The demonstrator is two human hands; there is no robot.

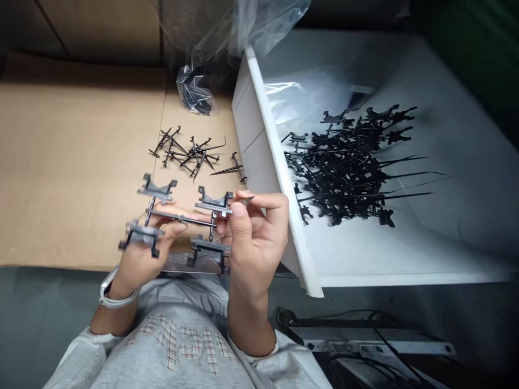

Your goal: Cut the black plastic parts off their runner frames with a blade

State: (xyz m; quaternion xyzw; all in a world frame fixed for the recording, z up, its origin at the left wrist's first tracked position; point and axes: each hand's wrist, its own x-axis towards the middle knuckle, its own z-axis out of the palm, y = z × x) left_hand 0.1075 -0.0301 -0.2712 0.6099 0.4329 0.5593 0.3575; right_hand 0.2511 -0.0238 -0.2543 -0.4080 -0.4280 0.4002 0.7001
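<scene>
The left hand [140, 265] and right hand [253, 237] grip a black plastic frame [180, 217]. Right of them, a white plastic tray [279, 162] holds a big pile of black plastic parts [344, 173].

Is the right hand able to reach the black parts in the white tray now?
Probably yes: the right hand sits beside the tray's white rim, the only thing before the black parts, though it grips a plastic part.

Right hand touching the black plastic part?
Touching. The head view shows the right hand pinching the plastic part at its right end, with the thumb pressed against it.
</scene>
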